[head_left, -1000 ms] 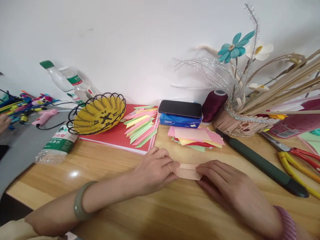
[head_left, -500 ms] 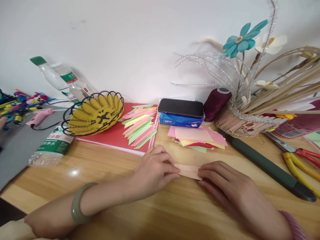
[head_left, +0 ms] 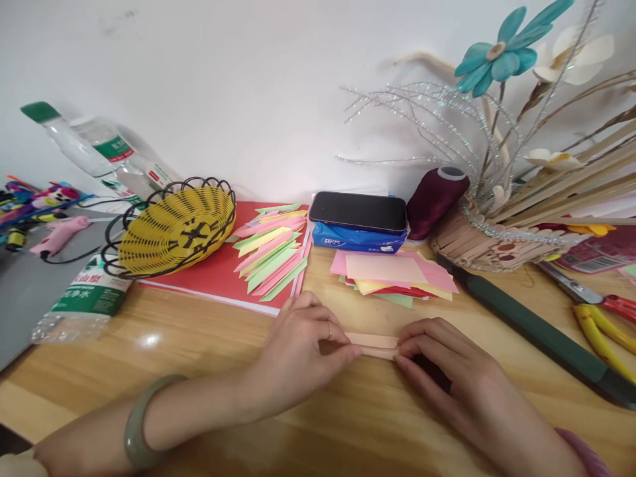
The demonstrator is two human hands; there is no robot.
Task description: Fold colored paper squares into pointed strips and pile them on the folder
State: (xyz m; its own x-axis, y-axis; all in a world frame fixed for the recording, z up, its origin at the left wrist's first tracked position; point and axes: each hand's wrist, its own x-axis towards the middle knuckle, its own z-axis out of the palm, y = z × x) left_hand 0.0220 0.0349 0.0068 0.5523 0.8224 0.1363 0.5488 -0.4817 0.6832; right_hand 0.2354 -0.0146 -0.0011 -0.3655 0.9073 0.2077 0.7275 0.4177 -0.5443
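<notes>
A narrow strip of folded peach paper (head_left: 377, 344) lies just over the wooden table, stretched between my two hands. My left hand (head_left: 311, 351) pinches its left end between thumb and fingers. At the other end, my right hand (head_left: 447, 371) grips the paper the same way, fingertips pressed together. A crease runs lengthwise, and the near edge is curled up. Beyond my hands sits a stack of pink, yellow, red and green paper sheets (head_left: 387, 268). Folded coloured paper strips (head_left: 273, 255) lie on red paper (head_left: 209, 281) to the left.
Behind the stack, a black phone (head_left: 358, 211) rests on a blue tissue pack (head_left: 360, 240). A yellow basket (head_left: 173, 235), bottle piece (head_left: 84, 298) and pink glue gun (head_left: 59, 235) are left. Maroon thread spool (head_left: 434, 202), flower basket (head_left: 501, 245), dark green tool (head_left: 536, 328) and yellow-handled pliers (head_left: 603, 338) are right.
The near edge of the peach paper has curled up and over, making the strip narrower. Both hands keep hold of its ends. The camera view has shifted slightly.
</notes>
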